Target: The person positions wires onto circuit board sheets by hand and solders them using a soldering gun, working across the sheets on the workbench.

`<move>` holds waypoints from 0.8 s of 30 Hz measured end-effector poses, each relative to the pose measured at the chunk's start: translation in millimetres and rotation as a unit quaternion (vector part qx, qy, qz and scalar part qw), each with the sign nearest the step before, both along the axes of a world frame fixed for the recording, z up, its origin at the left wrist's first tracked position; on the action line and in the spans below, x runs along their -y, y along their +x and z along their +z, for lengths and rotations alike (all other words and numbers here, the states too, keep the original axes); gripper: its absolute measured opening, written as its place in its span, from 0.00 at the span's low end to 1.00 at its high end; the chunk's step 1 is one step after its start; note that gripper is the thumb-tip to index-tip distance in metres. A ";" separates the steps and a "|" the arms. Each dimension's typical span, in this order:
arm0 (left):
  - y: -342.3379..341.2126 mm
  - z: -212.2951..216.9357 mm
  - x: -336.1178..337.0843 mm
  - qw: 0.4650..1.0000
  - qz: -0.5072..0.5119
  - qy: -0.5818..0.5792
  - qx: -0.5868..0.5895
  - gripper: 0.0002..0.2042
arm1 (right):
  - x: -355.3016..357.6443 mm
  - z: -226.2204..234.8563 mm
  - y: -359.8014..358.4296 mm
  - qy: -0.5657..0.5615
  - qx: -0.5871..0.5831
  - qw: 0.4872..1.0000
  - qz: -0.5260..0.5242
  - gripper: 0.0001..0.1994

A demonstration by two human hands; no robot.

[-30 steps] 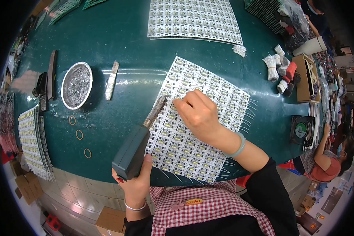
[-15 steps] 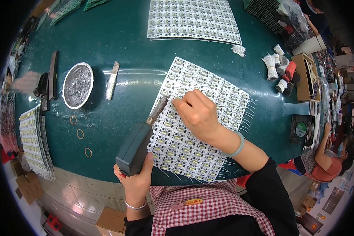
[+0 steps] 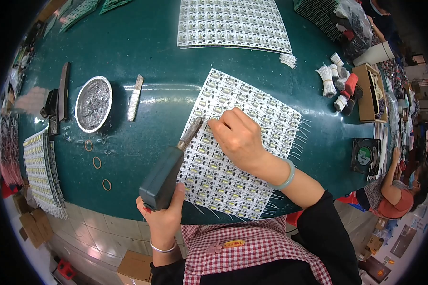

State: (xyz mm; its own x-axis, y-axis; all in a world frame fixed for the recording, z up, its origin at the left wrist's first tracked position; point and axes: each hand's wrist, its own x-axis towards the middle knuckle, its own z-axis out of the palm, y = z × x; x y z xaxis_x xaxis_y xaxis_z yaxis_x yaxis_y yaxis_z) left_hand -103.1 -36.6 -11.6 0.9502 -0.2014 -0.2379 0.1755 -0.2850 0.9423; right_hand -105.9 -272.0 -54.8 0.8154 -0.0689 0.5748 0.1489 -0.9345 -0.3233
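Note:
A white panel of small circuit boards with yellow LED chips (image 3: 218, 178) lies at a slant before me. Thin white wires (image 3: 297, 140) stick out past its right and lower edges. My left hand (image 3: 164, 216) is closed round the handle of a dark green soldering gun (image 3: 162, 178). The gun's metal tip (image 3: 195, 128) points up and right, at the panel's left part. Just right of the tip, my right hand (image 3: 238, 137) rests over the panel with thumb and fingers pinched. Whatever is between those fingertips is too small to make out.
Left of the panel stand a round bowl of silvery scraps (image 3: 94, 104), a flat silvery bar (image 3: 135, 97) and several rubber bands (image 3: 97, 162). More panels (image 3: 235, 28) lie at the back. Wire bundles (image 3: 327, 80), a cardboard box (image 3: 368, 95) and a fan (image 3: 365, 156) sit at right, near another person (image 3: 397, 194).
Almost nothing differs. Both hands and the soldering gun stay in nearly the same place over the panel, with only a tiny shift.

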 end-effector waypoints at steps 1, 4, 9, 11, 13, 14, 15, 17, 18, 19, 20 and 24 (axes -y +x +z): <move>-0.1 -1.3 0.6 0.999 0.032 0.021 0.029 0.13 | 0.8 -0.9 -0.6 -0.001 -0.001 1.000 -0.001 0.09; 7.4 13.2 -2.6 0.993 0.105 -0.035 0.043 0.16 | 4.5 -3.7 -2.9 -0.003 -0.005 1.000 -0.005 0.08; 48.8 50.7 -50.4 0.911 0.175 -0.049 0.371 0.18 | -1.8 -1.3 -0.6 0.008 -0.001 1.000 0.002 0.08; 78.5 43.6 -75.9 0.908 0.207 0.002 0.365 0.15 | -0.7 -1.3 -2.4 0.009 0.000 1.000 0.002 0.08; 99.3 36.4 -73.8 0.929 0.217 0.126 0.272 0.12 | 0.6 -2.9 -2.7 0.009 0.002 1.000 -0.002 0.09; 103.3 24.7 -73.8 0.953 0.193 0.107 0.208 0.14 | 3.1 -4.3 -4.5 0.009 0.000 1.000 -0.004 0.09; 95.1 15.5 -72.5 0.964 0.177 0.051 0.195 0.16 | 4.9 -5.5 -5.4 0.008 -0.003 1.000 -0.006 0.09; 72.0 16.6 -58.2 0.971 0.164 0.002 0.176 0.18 | 3.1 -4.2 -4.9 0.005 -0.009 1.000 -0.005 0.08; 61.3 18.6 -49.1 0.970 0.170 -0.015 0.172 0.17 | 1.4 -4.0 -6.4 0.000 -0.014 1.000 -0.002 0.08; 53.2 22.8 -40.5 0.968 0.178 -0.034 0.172 0.17 | 1.6 -2.2 -6.1 0.001 -0.013 1.000 0.003 0.08; 47.4 23.6 -34.8 0.968 0.180 -0.034 0.173 0.17 | 2.7 -1.8 -6.3 0.010 -0.018 1.000 0.008 0.09; 24.7 26.0 -25.7 0.980 0.157 -0.066 0.103 0.25 | 11.7 6.9 -16.5 0.038 -0.045 0.998 0.022 0.10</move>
State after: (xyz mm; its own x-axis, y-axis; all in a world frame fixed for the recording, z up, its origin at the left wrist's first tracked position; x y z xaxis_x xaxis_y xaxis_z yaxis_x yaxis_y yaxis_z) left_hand -78.4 -10.9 14.4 0.9953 0.0933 -0.0265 0.0377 -0.1210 0.9919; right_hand -122.4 -283.7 -48.0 0.8666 -0.0726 0.4937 0.1564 -0.9000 -0.4068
